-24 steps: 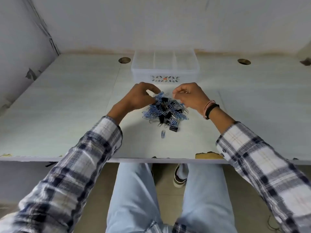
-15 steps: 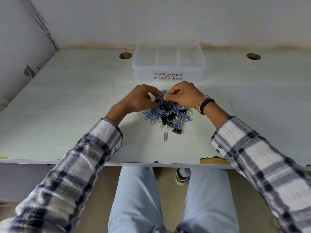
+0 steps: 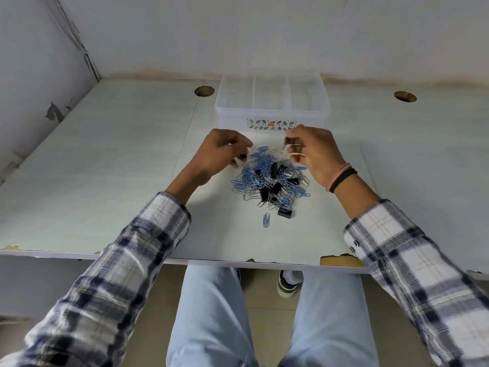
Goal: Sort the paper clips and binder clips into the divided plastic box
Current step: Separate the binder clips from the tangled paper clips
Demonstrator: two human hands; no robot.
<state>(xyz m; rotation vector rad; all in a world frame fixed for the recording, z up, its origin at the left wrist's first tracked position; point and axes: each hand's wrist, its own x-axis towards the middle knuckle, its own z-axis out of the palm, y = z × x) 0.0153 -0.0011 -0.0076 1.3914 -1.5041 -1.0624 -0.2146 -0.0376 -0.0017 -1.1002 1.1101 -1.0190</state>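
Observation:
A heap of blue and silver paper clips mixed with black binder clips (image 3: 270, 178) lies mid-table. One blue paper clip (image 3: 266, 220) and one black binder clip (image 3: 284, 213) lie loose at its near side. Behind the heap stands the clear divided plastic box (image 3: 232, 120) with three compartments; I see nothing in them. My left hand (image 3: 219, 152) is at the heap's far left edge, fingertips pinched on a small dark piece that looks like a binder clip. My right hand (image 3: 315, 152) is raised over the heap's far right corner, pinching a silver paper clip (image 3: 284, 147).
Two round cable holes (image 3: 204, 91) (image 3: 405, 96) sit in the tabletop left and right of the box. Walls close off the table at the back and the left. The table's front edge (image 3: 341, 260) is chipped. My knees are under it.
My two hands, fingertips together over the heap's far side, have drawn apart. The right hand has lifted up and to the right with a silver clip.

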